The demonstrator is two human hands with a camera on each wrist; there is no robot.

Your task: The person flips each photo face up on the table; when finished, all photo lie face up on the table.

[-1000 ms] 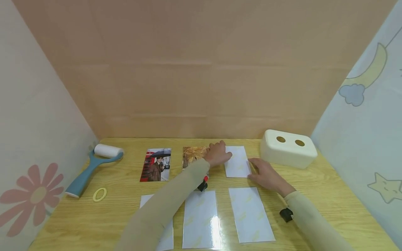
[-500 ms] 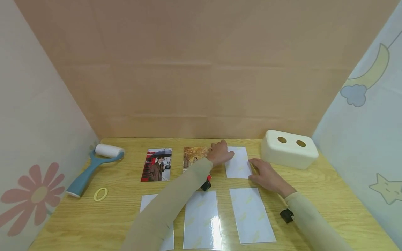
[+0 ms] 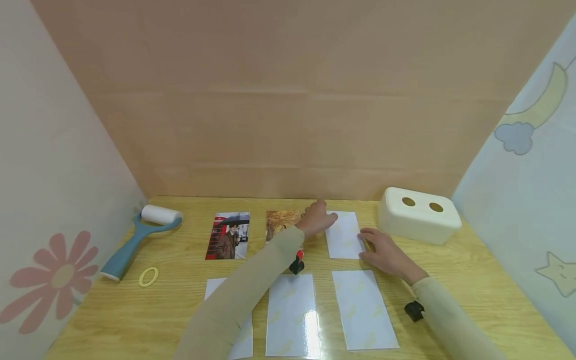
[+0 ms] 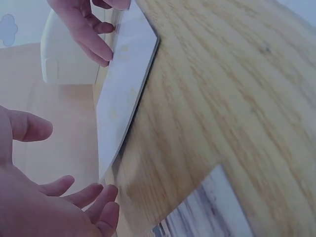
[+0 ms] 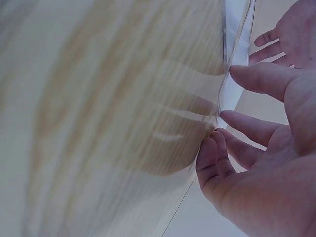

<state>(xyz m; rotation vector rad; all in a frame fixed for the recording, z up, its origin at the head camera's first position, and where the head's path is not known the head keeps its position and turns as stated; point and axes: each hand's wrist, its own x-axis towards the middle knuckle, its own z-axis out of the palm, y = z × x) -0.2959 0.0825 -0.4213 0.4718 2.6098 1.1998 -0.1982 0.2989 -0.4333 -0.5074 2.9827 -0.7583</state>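
Your left hand is at the upper left corner of the white card in the back row, its thumb overlapping that corner in the head view. Its fingers are extended and loosely spread, with nothing gripped; whether the fingertips actually touch the card, you cannot tell. Your right hand is at the card's right edge, its fingers slightly bent and the thumb set apart from the forefinger, meeting the edge without closing round it. The card lies between your two hands on the wooden worktop, and in the left wrist view a dark shadow runs along its long edge.

To the left of that card lie an autumn photo, partly covered by your left arm, and an umbrella photo. Nearer to you are three more pale sheets: the left sheet is mostly under your left sleeve, the middle sheet carries a bright glare, and the right sheet lies slightly turned. A white box with two round holes stands behind your right hand. At the far left you have a roller with a blue handle, and a yellow ring just beside it.
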